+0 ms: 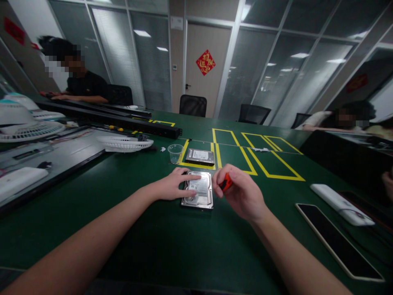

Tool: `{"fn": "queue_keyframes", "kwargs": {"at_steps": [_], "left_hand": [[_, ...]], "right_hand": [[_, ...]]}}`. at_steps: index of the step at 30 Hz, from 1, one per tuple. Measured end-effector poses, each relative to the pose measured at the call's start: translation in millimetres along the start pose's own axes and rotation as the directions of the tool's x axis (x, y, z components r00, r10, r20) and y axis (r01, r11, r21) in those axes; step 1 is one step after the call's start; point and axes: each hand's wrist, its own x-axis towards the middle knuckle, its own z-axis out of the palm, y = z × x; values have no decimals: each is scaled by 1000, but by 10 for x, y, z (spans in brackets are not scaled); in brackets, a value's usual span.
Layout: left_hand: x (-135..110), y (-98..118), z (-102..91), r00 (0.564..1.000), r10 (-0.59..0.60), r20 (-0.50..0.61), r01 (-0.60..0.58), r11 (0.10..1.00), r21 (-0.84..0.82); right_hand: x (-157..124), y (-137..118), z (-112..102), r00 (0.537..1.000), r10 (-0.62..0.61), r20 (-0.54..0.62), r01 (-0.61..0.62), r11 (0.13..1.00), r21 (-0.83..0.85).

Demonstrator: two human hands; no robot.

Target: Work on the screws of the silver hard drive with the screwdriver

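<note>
A silver hard drive (202, 198) lies flat on the green table in front of me. My left hand (176, 184) holds it steady from the left side, thumb and index finger reaching across its top face. At the drive's right edge, my right hand (238, 186) is closed around a screwdriver (226, 182) with an orange and black handle; the tool's tip is hidden. Just beyond is a second hard drive (200, 156), label up, inside a yellow taped rectangle. A clear plastic cup (175, 154) stands to the left of that drive.
White fan parts (125, 142) and a large metal panel (70, 153) occupy the left side. On the right lie a dark phone-like slab (336, 237) and a white power bank-like block (342, 204) with a cable. People sit at far left and far right.
</note>
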Motion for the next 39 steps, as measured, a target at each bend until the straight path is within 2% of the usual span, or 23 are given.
{"fn": "queue_keyframes", "kwargs": {"at_steps": [7, 17, 25, 33, 39], "left_hand": [[-3, 6, -5, 1000, -10, 2, 10, 1000, 13], [3, 8, -10, 1000, -1, 4, 1, 1000, 11], [8, -24, 11, 1000, 8, -13, -8, 1000, 14], [4, -31, 9, 1000, 23, -15, -23, 1000, 5], [5, -35, 14, 1000, 15, -12, -15, 1000, -3]], "right_hand": [[-27, 7, 2, 1000, 5, 28, -5, 1000, 27], [-3, -29, 10, 1000, 23, -19, -23, 1000, 21], [-18, -1, -3, 1000, -13, 2, 13, 1000, 7], [-28, -31, 24, 999, 36, -29, -37, 999, -24], [-6, -49, 39, 999, 26, -45, -26, 1000, 5]]}}
